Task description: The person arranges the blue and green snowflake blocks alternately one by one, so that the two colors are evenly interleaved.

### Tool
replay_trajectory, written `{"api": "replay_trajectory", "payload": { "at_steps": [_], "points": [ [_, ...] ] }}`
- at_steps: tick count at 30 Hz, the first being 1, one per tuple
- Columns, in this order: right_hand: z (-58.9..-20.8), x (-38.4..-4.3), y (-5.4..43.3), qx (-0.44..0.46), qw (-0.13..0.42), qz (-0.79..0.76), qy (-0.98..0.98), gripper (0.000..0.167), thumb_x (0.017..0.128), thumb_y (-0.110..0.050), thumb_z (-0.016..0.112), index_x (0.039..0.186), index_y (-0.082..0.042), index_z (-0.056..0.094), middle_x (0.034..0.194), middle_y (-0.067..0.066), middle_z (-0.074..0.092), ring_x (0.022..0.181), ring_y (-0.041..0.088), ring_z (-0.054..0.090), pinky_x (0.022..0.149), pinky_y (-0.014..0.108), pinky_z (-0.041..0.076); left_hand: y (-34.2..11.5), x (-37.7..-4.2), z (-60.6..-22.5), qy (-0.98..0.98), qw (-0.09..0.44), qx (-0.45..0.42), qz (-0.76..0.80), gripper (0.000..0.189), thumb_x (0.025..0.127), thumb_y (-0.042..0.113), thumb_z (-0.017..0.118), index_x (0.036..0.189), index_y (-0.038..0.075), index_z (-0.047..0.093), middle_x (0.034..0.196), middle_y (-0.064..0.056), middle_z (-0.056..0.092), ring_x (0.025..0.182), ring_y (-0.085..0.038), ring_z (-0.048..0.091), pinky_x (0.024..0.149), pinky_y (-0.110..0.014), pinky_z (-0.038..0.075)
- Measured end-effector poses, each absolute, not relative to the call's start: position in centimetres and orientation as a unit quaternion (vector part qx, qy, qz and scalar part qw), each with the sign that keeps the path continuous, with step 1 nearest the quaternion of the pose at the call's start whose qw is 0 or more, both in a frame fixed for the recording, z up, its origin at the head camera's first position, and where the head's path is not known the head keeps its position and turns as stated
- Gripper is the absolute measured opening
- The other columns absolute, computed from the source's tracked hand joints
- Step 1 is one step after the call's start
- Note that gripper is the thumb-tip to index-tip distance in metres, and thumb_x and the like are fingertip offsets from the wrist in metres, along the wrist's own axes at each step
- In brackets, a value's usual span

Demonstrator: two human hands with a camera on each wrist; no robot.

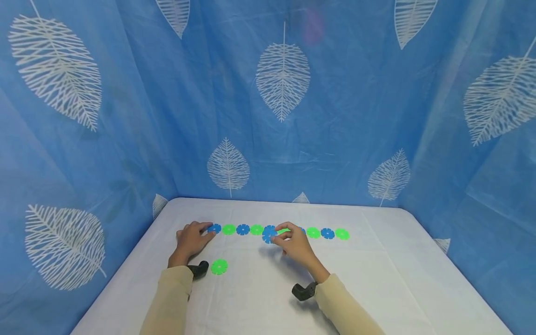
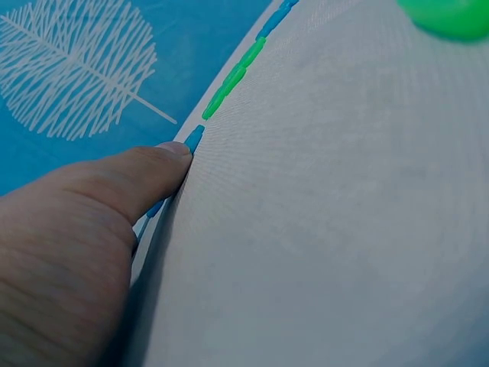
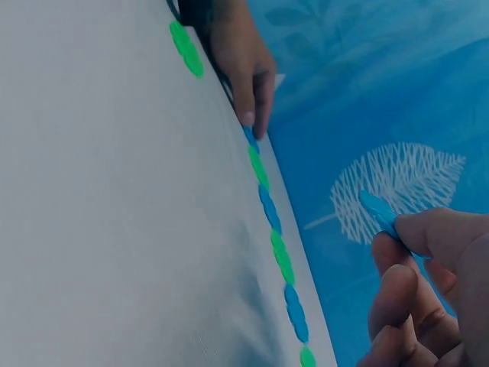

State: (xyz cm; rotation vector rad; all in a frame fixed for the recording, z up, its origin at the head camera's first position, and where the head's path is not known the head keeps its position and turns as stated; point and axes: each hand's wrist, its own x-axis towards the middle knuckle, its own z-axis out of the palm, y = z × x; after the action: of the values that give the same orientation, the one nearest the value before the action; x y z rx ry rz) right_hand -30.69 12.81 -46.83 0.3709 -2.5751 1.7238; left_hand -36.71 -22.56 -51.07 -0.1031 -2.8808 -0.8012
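Note:
Blue and green notched plastic discs lie in an alternating row across the white table. At the row's left end, my left hand has its thumb and fingertips about the edge of a blue disc; its thumb touches it in the left wrist view. Near the row's middle, my right hand pinches another blue disc between thumb and fingers. That disc is raised off the table, as the right wrist view shows. The right hand partly hides the discs behind it. A single green disc lies apart, nearer me.
The row runs on right past my right hand to a green disc. Blue cloth with white leaf prints hangs behind and beside the table. A black wrist device is on my right wrist, another on my left.

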Motion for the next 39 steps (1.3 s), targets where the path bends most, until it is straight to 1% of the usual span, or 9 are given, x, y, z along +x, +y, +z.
{"api": "replay_trajectory", "payload": {
  "at_steps": [4,7,9,12,16,20,27,35,39],
  "points": [
    [-46.4,-31.1,15.0,0.098,0.032,0.564,-0.819,0.029,0.09,-0.027,0.076,0.115,-0.017,0.064,0.088,0.023,0.073,0.053,0.041,0.056,0.048,0.029,0.042,-22.7,-36.6,-51.2,-0.96,0.081,-0.034,-0.266,0.051,0.093,0.046,0.066,0.136,0.018,0.064,0.122,-0.014,0.065,0.113,-0.034,0.057,0.09,-0.054,0.031],
    [-45.6,-31.3,16.7,0.084,0.047,0.564,-0.82,0.031,0.09,-0.027,0.075,0.117,-0.016,0.063,0.088,0.023,0.073,0.051,0.034,0.056,0.047,0.03,0.041,-22.9,-36.4,-51.2,-0.961,0.084,-0.034,-0.262,0.051,0.093,0.046,0.066,0.135,0.018,0.065,0.122,-0.014,0.066,0.112,-0.034,0.057,0.089,-0.054,0.031],
    [-45.0,-31.5,17.9,0.074,0.06,0.556,-0.825,0.033,0.091,-0.028,0.075,0.118,-0.015,0.062,0.089,0.02,0.074,0.051,0.029,0.057,0.047,0.03,0.041,-23.0,-36.3,-51.2,-0.961,0.084,-0.035,-0.262,0.05,0.093,0.045,0.066,0.135,0.018,0.065,0.121,-0.014,0.066,0.112,-0.035,0.057,0.089,-0.055,0.031],
    [-44.0,-31.8,19.8,0.059,0.08,0.548,-0.831,0.035,0.091,-0.03,0.075,0.12,-0.015,0.062,0.086,0.011,0.076,0.053,0.028,0.059,0.048,0.03,0.044,-23.0,-36.2,-51.0,-0.961,0.084,-0.039,-0.262,0.05,0.093,0.045,0.066,0.135,0.018,0.065,0.121,-0.014,0.066,0.111,-0.035,0.057,0.09,-0.055,0.03],
    [-43.1,-32.3,22.5,0.036,0.094,0.544,-0.833,0.039,0.092,-0.033,0.073,0.123,-0.013,0.06,0.084,0.003,0.074,0.057,0.033,0.06,0.051,0.032,0.049,-23.0,-36.2,-50.9,-0.961,0.084,-0.038,-0.262,0.05,0.093,0.045,0.066,0.135,0.018,0.065,0.122,-0.015,0.065,0.112,-0.034,0.057,0.09,-0.055,0.03],
    [-43.2,-32.8,25.2,0.0,0.1,0.541,-0.835,0.043,0.093,-0.036,0.072,0.125,-0.012,0.057,0.086,0.0,0.074,0.062,0.035,0.061,0.054,0.036,0.052,-22.9,-36.3,-51.0,-0.961,0.08,-0.036,-0.261,0.05,0.094,0.045,0.066,0.136,0.018,0.064,0.122,-0.015,0.065,0.111,-0.034,0.056,0.089,-0.055,0.031],
    [-44.1,-32.8,29.2,-0.058,0.103,0.522,-0.845,0.049,0.094,-0.041,0.07,0.13,-0.012,0.054,0.09,-0.004,0.074,0.062,0.025,0.063,0.055,0.032,0.05,-22.6,-36.2,-51.1,-0.962,0.081,-0.034,-0.26,0.05,0.093,0.045,0.066,0.135,0.018,0.065,0.12,-0.014,0.065,0.11,-0.034,0.057,0.089,-0.055,0.031],
    [-44.9,-32.5,32.0,-0.129,0.103,0.508,-0.846,0.055,0.095,-0.044,0.066,0.137,-0.011,0.051,0.119,0.019,0.07,0.072,0.027,0.067,0.062,0.032,0.051,-22.4,-36.0,-51.0,-0.961,0.08,-0.034,-0.261,0.05,0.093,0.044,0.067,0.135,0.017,0.065,0.12,-0.015,0.065,0.11,-0.034,0.057,0.088,-0.054,0.031],
    [-45.7,-32.5,32.9,-0.166,0.105,0.498,-0.845,0.055,0.096,-0.04,0.065,0.138,-0.009,0.051,0.121,0.021,0.068,0.072,0.025,0.068,0.06,0.03,0.05,-22.3,-35.9,-50.9,-0.962,0.082,-0.037,-0.257,0.051,0.093,0.045,0.067,0.135,0.017,0.064,0.119,-0.015,0.065,0.109,-0.034,0.057,0.088,-0.055,0.031]
  ]
}}
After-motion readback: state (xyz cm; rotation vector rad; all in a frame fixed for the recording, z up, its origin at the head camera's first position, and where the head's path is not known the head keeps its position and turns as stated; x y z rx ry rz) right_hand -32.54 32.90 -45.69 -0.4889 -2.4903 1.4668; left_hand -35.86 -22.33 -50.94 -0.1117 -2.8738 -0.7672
